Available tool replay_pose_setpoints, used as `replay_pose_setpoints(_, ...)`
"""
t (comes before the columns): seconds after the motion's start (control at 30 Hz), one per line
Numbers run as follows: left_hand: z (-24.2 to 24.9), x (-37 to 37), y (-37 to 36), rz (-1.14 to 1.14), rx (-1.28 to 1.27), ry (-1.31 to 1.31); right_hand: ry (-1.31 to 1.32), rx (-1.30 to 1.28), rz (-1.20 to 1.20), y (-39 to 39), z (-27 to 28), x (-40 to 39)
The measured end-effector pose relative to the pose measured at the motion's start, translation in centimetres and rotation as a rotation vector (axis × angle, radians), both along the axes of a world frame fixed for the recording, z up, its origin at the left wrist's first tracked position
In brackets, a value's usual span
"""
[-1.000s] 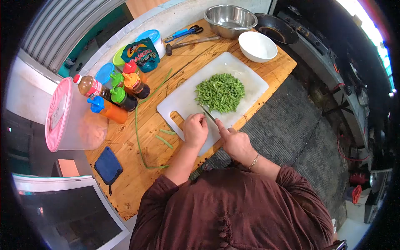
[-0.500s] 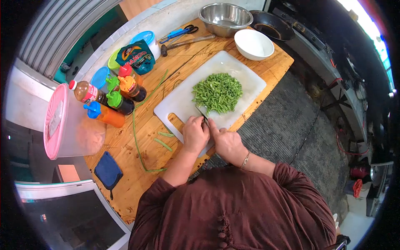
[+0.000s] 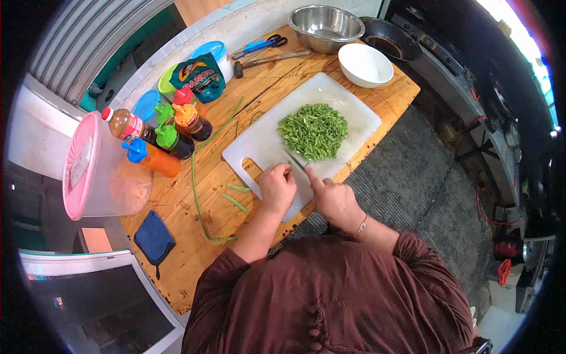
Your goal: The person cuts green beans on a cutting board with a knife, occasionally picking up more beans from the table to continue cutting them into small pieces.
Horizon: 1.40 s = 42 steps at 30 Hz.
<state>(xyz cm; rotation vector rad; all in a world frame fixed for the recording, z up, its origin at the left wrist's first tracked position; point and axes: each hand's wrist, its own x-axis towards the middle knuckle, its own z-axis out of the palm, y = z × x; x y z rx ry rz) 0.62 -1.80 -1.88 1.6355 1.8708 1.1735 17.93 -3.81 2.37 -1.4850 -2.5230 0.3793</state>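
Observation:
A heap of finely cut green beans [image 3: 313, 131] lies on the white cutting board [image 3: 253, 140]. My right hand [image 3: 336, 200] is wrapped round a knife [image 3: 295, 159], its index finger along the back of the blade, whose tip points toward the heap. Over the board's near edge, beside its handle slot, my left hand [image 3: 278, 187] is closed, fingertips pinched together; whether anything is between them is too small to tell. Two short bean pieces [image 3: 235, 202] rest on the wooden table left of the board, and a long green strand [image 3: 194, 183] curves beyond them.
Sauce bottles [image 3: 155, 158], a teal pouch [image 3: 200, 76] and a pink-lidded tub [image 3: 127, 189] stand at the left. A hammer [image 3: 274, 61], scissors [image 3: 259, 45], steel bowl [image 3: 326, 29] and white bowl [image 3: 365, 65] are at the back. A blue cloth [image 3: 154, 238] lies near the left edge.
My right hand and the knife have moved right, away from my left hand, so a gap now shows between the hands. The whole view has shifted slightly.

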Motion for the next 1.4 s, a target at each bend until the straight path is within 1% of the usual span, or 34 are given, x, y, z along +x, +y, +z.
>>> replay_pose_setpoints(0.1,0.1,0.1,0.1,-0.012,-0.012,0.01,-0.009,-0.082,0.013,-1.4,0.1,0.0)
replay_pose_setpoints(0.3,0.4,0.1,0.1,-0.039,0.002,0.101,0.001,-0.116,0.018,-1.5,0.2,0.0)
replay_pose_setpoints(0.4,1.3,0.2,-0.1,-0.072,-0.039,0.158,0.026,-0.057,0.006,-0.8,0.0,-1.4)
replay_pose_setpoints(0.5,1.7,0.2,-0.4,-0.14,-0.045,0.239,0.024,-0.004,0.007,0.8,-1.2,-2.7)
replay_pose_setpoints(0.57,2.3,0.1,-1.0,-0.164,-0.026,0.249,0.005,-0.023,0.042,1.7,-0.7,-2.2)
replay_pose_setpoints(0.6,2.5,0.0,-1.1,-0.174,-0.016,0.252,-0.006,-0.031,0.061,2.0,-0.3,-1.8)
replay_pose_setpoints(0.7,1.2,0.0,-1.3,-0.062,0.007,0.084,0.001,-0.105,0.068,1.5,1.0,-1.0)
replay_pose_setpoints(0.73,0.7,-0.1,-1.1,-0.047,0.008,0.094,0.031,-0.081,0.055,1.1,0.3,-0.6)
replay_pose_setpoints(0.8,0.2,-0.2,-0.4,-0.019,0.011,0.11,0.002,-0.086,0.048,-0.2,0.4,-0.2)
replay_pose_setpoints(0.9,0.6,0.0,-0.1,0.006,0.003,0.129,-0.025,-0.098,0.037,-1.7,0.5,0.4)
replay_pose_setpoints(1.0,0.7,0.3,-0.2,-0.003,-0.015,0.079,-0.048,-0.071,0.03,-2.4,0.3,0.4)
replay_pose_setpoints(1.2,1.0,0.5,-0.5,-0.045,0.001,0.207,0.024,-0.046,0.014,-1.3,-0.5,-1.2)
replay_pose_setpoints(1.3,2.3,0.7,-1.3,-0.138,-0.023,0.207,0.02,-0.055,0.021,0.0,-0.2,-2.0)
replay_pose_setpoints(1.4,1.9,0.7,-1.9,-0.105,0.035,0.189,0.046,-0.029,0.043,0.7,-0.6,-1.5)
